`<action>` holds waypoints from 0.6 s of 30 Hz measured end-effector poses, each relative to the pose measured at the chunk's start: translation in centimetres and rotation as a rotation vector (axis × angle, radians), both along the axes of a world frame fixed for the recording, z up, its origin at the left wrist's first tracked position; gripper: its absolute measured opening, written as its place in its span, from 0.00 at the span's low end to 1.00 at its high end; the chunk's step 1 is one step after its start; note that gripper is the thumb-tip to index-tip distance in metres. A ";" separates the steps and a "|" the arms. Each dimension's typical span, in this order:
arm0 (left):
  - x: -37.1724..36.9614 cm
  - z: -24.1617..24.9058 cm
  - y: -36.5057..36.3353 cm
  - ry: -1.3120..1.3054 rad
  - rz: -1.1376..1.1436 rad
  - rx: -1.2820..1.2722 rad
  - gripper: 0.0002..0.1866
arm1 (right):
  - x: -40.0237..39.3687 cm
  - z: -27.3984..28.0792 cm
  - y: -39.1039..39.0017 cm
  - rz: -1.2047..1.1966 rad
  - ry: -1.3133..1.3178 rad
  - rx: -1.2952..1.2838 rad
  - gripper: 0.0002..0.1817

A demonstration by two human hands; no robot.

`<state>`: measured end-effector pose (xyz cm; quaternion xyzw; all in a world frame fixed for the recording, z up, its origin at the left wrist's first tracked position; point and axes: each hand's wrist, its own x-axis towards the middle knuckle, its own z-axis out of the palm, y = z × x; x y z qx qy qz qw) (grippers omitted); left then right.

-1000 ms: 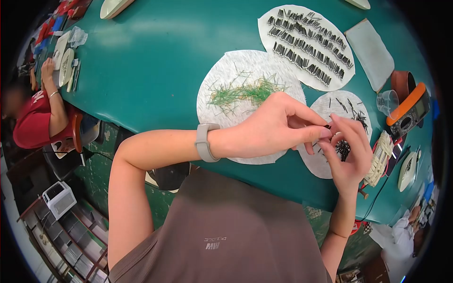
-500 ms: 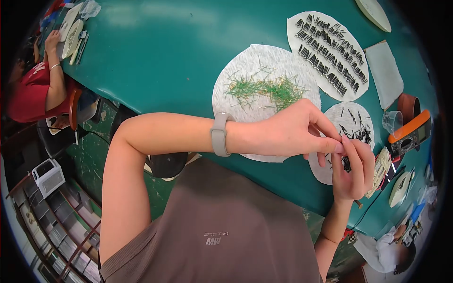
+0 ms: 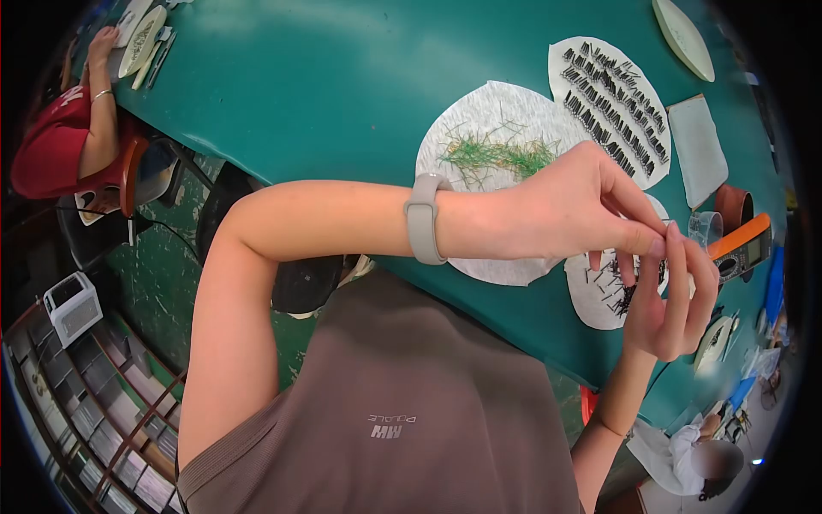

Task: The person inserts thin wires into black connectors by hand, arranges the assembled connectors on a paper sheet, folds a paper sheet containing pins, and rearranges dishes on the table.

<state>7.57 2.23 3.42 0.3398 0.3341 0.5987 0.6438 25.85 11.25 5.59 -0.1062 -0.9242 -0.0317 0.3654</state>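
My left hand (image 3: 582, 210), with a grey watch band (image 3: 422, 218) on its wrist, reaches across to the right, thumb and finger pinched. My right hand (image 3: 676, 300) is raised against it, fingertips closed and meeting the left fingertips. What they hold between them is too small to make out. Below the hands lies a white sheet with loose black pieces (image 3: 604, 287), partly covered by them. Thin green wires (image 3: 497, 157) are heaped on a round white sheet (image 3: 514, 107) beyond my left forearm. Another white sheet (image 3: 565, 53) carries rows of small black pieces (image 3: 612, 90).
On the green table (image 3: 300, 86) are a grey flat pad (image 3: 698, 150), a clear cup (image 3: 705, 224), a brown pot (image 3: 735, 206), an orange-edged multimeter (image 3: 745, 248) and pale oval trays (image 3: 683, 38). A person in red (image 3: 64, 141) sits far left; another person (image 3: 698, 454) is lower right.
The view has shifted, so the sheets appear farther right. Both hands, still pinched together, have moved right and slightly up in the picture.
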 end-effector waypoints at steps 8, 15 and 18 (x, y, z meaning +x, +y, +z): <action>-4.8 2.6 0.2 0.168 0.003 0.190 0.14 | -4.5 1.8 1.9 0.113 0.074 0.227 0.19; -6.3 3.2 0.0 0.124 0.001 0.151 0.20 | -6.1 2.7 4.5 0.182 0.089 0.266 0.17; -6.5 2.5 0.1 0.046 -0.020 0.144 0.21 | -6.8 2.8 3.3 0.137 0.068 0.281 0.17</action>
